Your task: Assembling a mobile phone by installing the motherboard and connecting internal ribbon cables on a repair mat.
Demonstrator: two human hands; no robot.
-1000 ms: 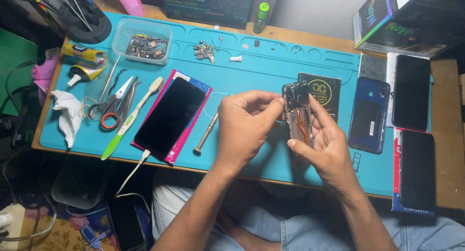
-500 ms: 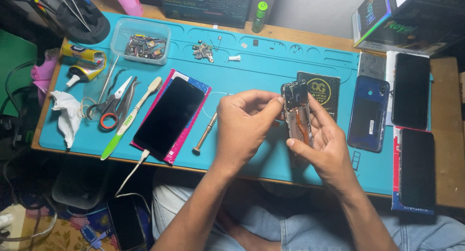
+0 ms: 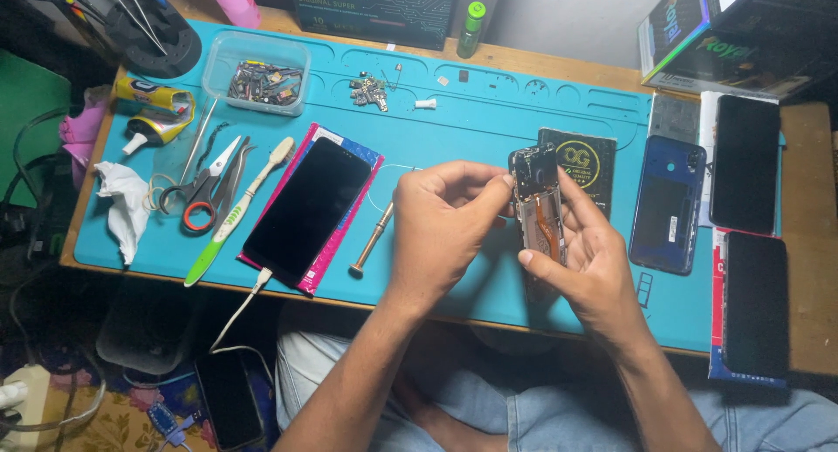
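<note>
- Your right hand [image 3: 594,269] grips the opened phone chassis [image 3: 539,209] from its right edge: thumb across the lower part, fingers [image 3: 583,209] wrapped behind. The chassis stands upright, lifted off the tabletop [image 3: 489,125], circuit side toward you.
- Your left hand [image 3: 441,221] is pinched shut, thumb and forefinger tips touching the chassis's upper left edge. Can't tell whether anything small sits between those tips.
- Just left of your left fingers: a metal screwdriver [image 3: 373,239] lying on the blue mat.
- Further left: a black phone [image 3: 307,208] face up on a pink sleeve, cable plugged into its lower end.
- Behind the chassis, just past your right fingers: a black packet with a gold emblem [image 3: 583,164].
- Right of your right fingers: a blue phone back cover [image 3: 668,204], then two dark phones, well apart from your hands.
- Far left: scissors [image 3: 202,190] and a green-handled toothbrush [image 3: 236,212].
</note>
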